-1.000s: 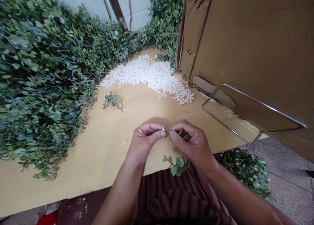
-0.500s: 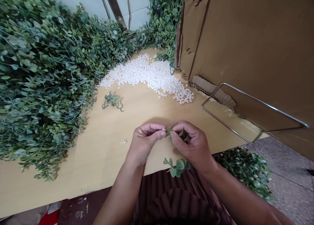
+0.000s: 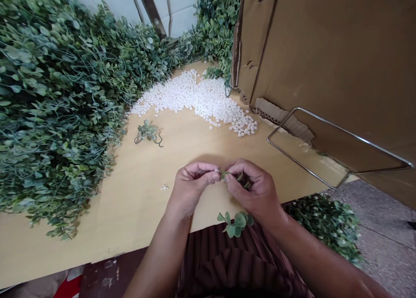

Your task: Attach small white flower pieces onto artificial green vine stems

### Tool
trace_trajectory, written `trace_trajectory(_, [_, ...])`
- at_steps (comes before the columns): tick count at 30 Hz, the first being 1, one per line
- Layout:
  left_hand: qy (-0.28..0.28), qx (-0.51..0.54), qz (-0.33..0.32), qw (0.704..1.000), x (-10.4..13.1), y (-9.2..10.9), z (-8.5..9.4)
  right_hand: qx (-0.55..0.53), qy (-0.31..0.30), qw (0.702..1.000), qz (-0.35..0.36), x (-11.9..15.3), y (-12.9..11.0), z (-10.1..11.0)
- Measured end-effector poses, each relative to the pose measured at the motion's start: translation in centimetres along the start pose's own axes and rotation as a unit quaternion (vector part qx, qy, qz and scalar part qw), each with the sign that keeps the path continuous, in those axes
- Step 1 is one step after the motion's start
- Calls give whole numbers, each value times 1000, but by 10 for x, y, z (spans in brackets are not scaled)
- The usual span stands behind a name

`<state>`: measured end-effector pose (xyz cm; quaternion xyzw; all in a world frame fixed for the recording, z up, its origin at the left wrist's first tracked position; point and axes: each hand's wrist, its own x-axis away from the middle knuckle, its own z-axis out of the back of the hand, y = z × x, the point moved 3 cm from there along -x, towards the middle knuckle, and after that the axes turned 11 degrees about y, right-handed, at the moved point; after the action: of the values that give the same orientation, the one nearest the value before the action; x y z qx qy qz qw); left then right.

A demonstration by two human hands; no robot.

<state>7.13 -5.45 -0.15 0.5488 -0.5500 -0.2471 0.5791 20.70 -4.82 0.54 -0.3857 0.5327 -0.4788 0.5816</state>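
Observation:
My right hand (image 3: 253,187) is closed on an artificial leaf sprig (image 3: 236,223), whose green leaves hang below the palm near the table's front edge. The sprig's tip pokes out between thumb and forefinger. My left hand (image 3: 191,185) pinches a tiny white piece at that tip; its shape is mostly covered by the fingertips. The two hands almost meet over the table (image 3: 143,194). To the left of my left hand lies a small white star-shaped bit (image 3: 164,187). A loose sprig (image 3: 148,132) rests farther back on the left.
Small white beads or blossoms (image 3: 195,94) are heaped at the back. A large pile of artificial greenery (image 3: 61,94) covers the left side. At right stand a cardboard box (image 3: 331,50) and a bent wire frame (image 3: 302,165). More greenery (image 3: 325,224) sits low on the right.
The hanging leaves have shifted very slightly right and down. Both hands keep the same pinch in nearly the same place.

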Motion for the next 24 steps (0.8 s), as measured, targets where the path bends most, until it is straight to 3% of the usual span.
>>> trace_trajectory(24, [-19,-44,9,999,-1,3,-5,3,2,1000,-11,0,4,1])
